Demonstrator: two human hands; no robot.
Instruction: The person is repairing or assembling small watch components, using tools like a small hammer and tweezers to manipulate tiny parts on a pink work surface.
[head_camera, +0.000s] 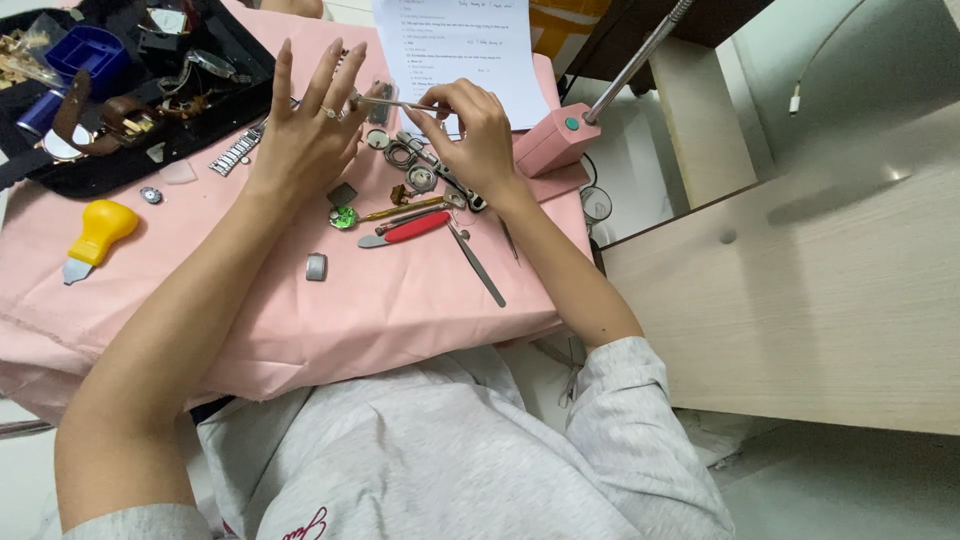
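Note:
My left hand (310, 130) is raised over the pink cloth (200, 280), fingers spread upward, its thumb and forefinger pinching one end of a thin metal tool (395, 103). My right hand (470, 130) grips the other end of that tool with closed fingertips. Just below the hands lie small round watch parts (410, 165), a green watch movement (343, 217), a red-handled tool (412, 229) and steel tweezers (478, 266).
A black tray (130, 80) of watch straps and parts sits at the far left, a yellow-handled tool (98, 232) in front of it. A printed paper sheet (460, 45), a pink lamp base (556, 140) and a pale wooden board (800, 290) lie to the right.

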